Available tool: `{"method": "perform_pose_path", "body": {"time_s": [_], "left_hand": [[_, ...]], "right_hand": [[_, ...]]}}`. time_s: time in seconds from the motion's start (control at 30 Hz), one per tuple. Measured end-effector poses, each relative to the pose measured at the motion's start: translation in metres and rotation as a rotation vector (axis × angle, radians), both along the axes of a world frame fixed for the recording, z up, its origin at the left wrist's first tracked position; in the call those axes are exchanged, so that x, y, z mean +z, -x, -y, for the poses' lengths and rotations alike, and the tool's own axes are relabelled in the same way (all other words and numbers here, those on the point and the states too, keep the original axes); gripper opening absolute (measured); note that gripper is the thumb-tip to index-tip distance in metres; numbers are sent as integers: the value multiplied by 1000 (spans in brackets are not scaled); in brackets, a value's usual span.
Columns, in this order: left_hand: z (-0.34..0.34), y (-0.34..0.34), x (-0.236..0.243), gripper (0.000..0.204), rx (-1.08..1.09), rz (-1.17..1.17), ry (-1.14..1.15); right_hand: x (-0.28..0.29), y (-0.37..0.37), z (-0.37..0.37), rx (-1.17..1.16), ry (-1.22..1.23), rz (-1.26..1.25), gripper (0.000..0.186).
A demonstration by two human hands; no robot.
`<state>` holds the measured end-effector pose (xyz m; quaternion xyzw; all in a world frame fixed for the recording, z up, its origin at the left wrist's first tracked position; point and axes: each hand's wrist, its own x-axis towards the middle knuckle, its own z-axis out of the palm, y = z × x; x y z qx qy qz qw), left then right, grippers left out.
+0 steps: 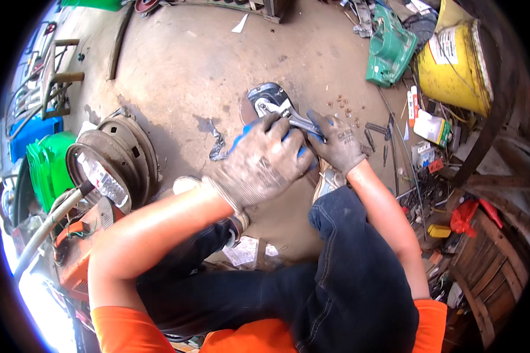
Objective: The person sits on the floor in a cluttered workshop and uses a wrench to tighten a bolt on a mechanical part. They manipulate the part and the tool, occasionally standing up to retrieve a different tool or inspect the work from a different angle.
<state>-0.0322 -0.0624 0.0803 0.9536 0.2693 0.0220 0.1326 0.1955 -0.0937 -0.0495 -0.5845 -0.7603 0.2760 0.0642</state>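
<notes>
In front of me, a power tool that looks like an angle grinder (269,92) shows a dark guard, a silvery metal head and the edge of a brownish disc. My left hand (268,159), in a grey glove with blue coating, is closed around its body, most of which the glove hides. An adjustable wrench (303,123) reaches over to the metal head, its jaws at the middle of the tool. Gloved the same way, my right hand (340,143) is closed on the wrench's handle end.
Small brass-coloured bits (343,107) and several dark rods (369,139) lie on the floor to the right. Beyond are a green plastic housing (390,50) and a yellow bucket (453,73). Leftward stand a rusty wheel rim (141,147), a green container (47,165) and an orange machine (79,267).
</notes>
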Motion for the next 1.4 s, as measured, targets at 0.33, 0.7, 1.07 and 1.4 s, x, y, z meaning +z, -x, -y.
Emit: {"method": "perform_pose_path", "body": {"time_s": [0.33, 0.7, 1.07, 1.4], "left_hand": [[7, 25, -16, 23, -106, 319, 21], [-9, 35, -16, 17, -268, 172, -28], [14, 6, -36, 17, -44, 415, -102], [16, 1, -36, 20, -144, 215, 47]], "right_hand": [[4, 13, -5, -61, -36, -110, 34], [14, 10, 0, -162, 16, -145, 35], [5, 6, 16, -93, 34, -202, 43], [-19, -6, 26, -183, 178, -418, 47]]}}
